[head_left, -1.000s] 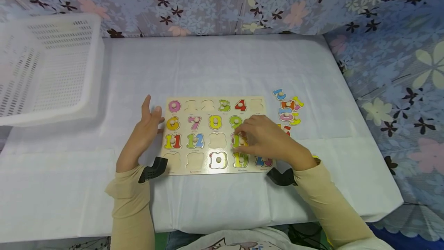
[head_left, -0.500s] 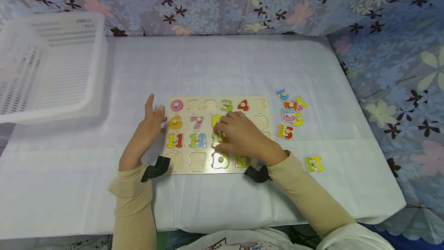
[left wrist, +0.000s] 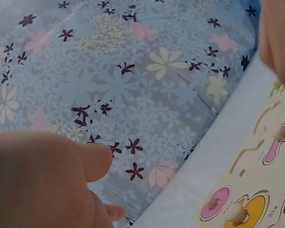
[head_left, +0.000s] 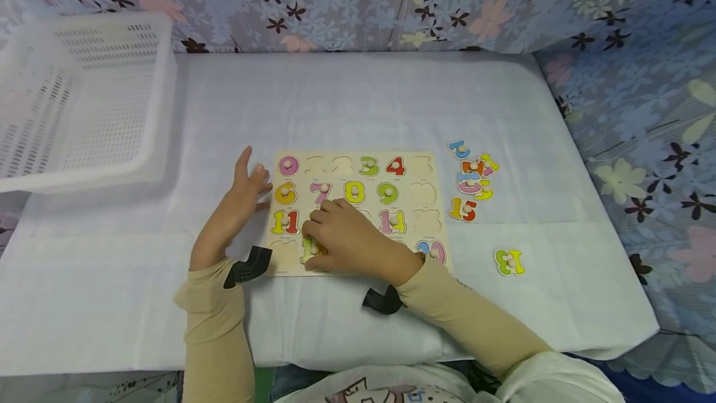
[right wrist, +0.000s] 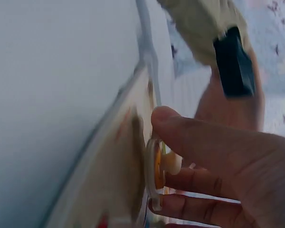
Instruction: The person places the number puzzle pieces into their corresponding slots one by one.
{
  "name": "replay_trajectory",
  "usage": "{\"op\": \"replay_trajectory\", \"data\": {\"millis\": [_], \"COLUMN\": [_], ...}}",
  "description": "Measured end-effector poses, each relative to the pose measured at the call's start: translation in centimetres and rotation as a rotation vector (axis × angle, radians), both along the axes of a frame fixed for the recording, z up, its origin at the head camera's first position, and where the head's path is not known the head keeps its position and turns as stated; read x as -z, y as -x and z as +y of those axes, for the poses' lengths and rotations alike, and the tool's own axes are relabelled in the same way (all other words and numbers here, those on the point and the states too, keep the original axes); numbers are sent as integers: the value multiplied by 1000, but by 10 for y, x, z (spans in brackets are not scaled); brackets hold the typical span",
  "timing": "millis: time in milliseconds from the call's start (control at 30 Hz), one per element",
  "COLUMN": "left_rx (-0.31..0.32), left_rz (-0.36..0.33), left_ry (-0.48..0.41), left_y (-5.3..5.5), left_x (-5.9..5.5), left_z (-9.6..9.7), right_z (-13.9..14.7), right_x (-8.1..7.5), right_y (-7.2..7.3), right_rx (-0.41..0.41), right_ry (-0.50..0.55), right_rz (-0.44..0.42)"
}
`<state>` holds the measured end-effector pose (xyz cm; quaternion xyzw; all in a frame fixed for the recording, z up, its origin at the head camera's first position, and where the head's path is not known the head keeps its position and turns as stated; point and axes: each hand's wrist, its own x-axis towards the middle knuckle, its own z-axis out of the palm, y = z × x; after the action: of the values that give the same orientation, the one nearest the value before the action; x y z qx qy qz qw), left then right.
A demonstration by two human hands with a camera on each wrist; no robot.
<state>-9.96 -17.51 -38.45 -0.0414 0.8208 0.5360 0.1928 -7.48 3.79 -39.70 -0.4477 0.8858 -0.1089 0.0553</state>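
Observation:
A wooden number puzzle board [head_left: 358,179] lies on the white cloth, with several knobbed number pieces seated in it. My right hand [head_left: 358,241] pinches a knobbed number piece [head_left: 309,250] with a green 1 over the bottom row's second recess; its other digit is hidden. In the right wrist view, thumb and fingers hold this piece [right wrist: 156,173] by its edges, tilted against the board. My left hand [head_left: 235,216] lies at the board's left edge, fingers extended; whether it touches the board is unclear. The 14 piece [head_left: 393,222] sits in its recess.
Right of the board lie a 15 piece [head_left: 463,209], a 13 piece [head_left: 509,262] and a cluster of overlapping number pieces [head_left: 472,184]. A white plastic basket [head_left: 162,111] stands at the back left. A floral curtain [head_left: 347,5] hangs behind the table.
My right hand has moved left and then down across the board with the number piece, from beside the 14 to the bottom row. The left hand stays at the board's left edge.

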Motion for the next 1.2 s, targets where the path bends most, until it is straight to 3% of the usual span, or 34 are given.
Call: {"op": "replay_trajectory", "data": {"millis": [267, 667, 1200], "left_rx": [3, 0, 0], "left_rz": [8, 3, 0], "left_ry": [-14, -15, -5], "left_y": [2, 1, 0], "left_x": [2, 1, -1], "left_z": [-1, -3, -1], "right_z": [-33, -51, -45], "right_x": [-2, 4, 5], "right_y": [-8, -6, -6], "right_rx": [-46, -37, 3], "right_ry": [-1, -3, 9], "right_rz": [83, 134, 74]}}
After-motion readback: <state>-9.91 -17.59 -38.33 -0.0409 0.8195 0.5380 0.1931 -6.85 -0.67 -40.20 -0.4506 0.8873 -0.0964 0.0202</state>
